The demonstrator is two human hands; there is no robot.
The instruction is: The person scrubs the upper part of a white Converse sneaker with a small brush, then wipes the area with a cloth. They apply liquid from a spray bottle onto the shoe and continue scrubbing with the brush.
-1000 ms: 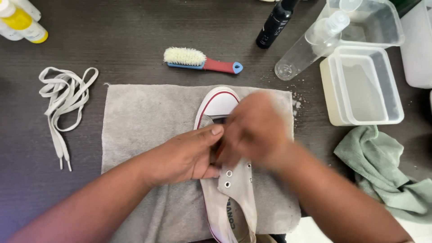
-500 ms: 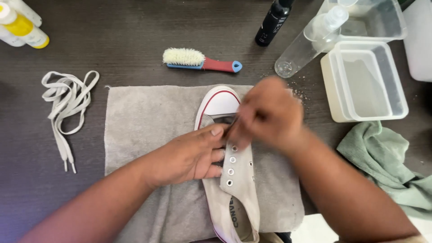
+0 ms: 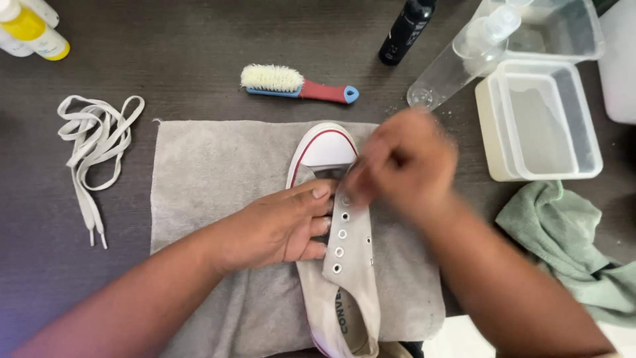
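Observation:
A white canvas sneaker (image 3: 344, 265) with no laces lies toe-away on a grey towel (image 3: 212, 179). My left hand (image 3: 278, 225) presses flat on the shoe's left side and holds it down. My right hand (image 3: 404, 159) is blurred and closed at the top eyelets near the toe cap; what it pinches is hidden by the fingers. The eyelet flap on the right side is in plain sight below it.
White laces (image 3: 93, 146) lie loose at the left. A brush with a red and blue handle (image 3: 295, 83) rests beyond the towel. A spray bottle (image 3: 464, 56), black bottle (image 3: 405, 30), two clear tubs (image 3: 543, 122), a green cloth (image 3: 570, 245) and yellow bottles (image 3: 30, 26) surround them.
My right hand has moved up the shoe from the middle eyelets toward the toe, uncovering the eyelet flap. My left hand has stayed pressed on the sneaker.

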